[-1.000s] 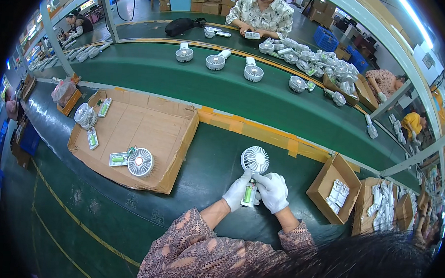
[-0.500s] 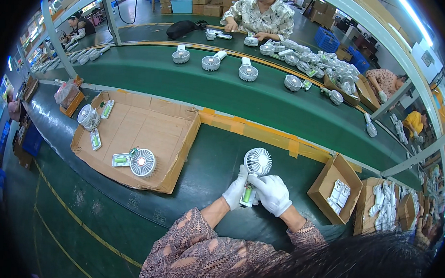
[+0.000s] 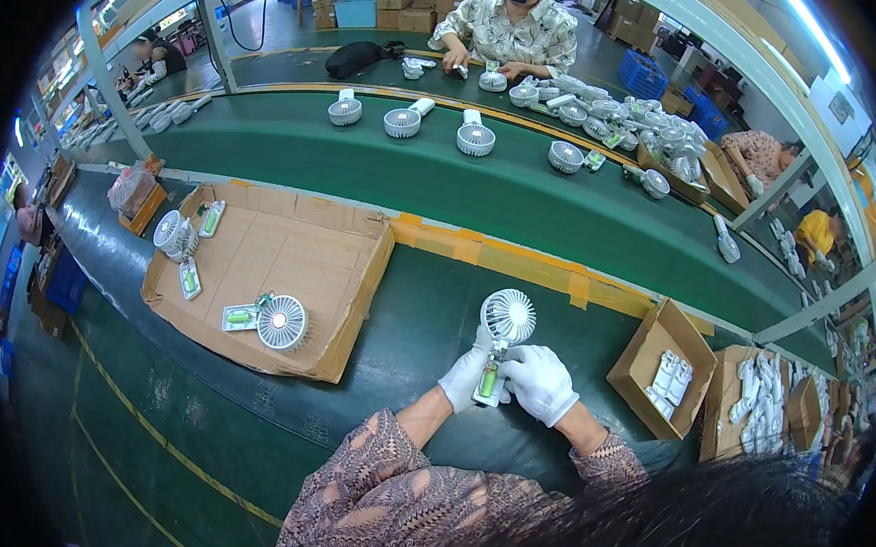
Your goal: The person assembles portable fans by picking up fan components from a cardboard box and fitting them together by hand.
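The green workbench [image 3: 397, 311] carries a flattened cardboard sheet [image 3: 292, 257] at 9 o'clock of the hands; a finished fan [image 3: 281, 322] lies on it. The handheld fan [image 3: 502, 337] stands upright at centre, head at 12 o'clock; the left hand [image 3: 465, 377] and right hand [image 3: 541, 384], both gloved, grasp its handle. Judged light, rigid plastic, slippery under gloves; the grille looks fragile; hold by the handle.

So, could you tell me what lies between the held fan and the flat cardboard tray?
Head view: only bare green table between the fan and tray.
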A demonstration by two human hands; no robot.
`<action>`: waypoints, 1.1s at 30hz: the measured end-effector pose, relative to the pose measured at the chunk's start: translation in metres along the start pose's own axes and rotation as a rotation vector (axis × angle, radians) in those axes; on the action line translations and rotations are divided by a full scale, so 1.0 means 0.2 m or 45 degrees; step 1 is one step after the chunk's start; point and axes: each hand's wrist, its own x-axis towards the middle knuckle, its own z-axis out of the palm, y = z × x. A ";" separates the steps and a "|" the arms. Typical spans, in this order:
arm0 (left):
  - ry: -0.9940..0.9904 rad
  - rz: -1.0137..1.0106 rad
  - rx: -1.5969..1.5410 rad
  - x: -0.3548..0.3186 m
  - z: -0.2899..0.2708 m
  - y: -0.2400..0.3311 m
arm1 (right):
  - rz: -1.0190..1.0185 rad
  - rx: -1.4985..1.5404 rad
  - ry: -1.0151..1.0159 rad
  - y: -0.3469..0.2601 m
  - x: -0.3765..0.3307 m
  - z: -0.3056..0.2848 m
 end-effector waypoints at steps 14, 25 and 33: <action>0.220 -0.009 0.089 0.00 0.04 -0.01 | 0.066 -0.038 -0.044 -0.02 0.05 -0.02; 0.172 -0.016 0.073 -0.01 0.04 0.00 | 0.155 0.033 -0.039 -0.02 0.04 -0.01; 0.236 0.033 0.046 0.01 0.01 -0.03 | 0.216 -0.029 -0.029 -0.08 0.06 0.01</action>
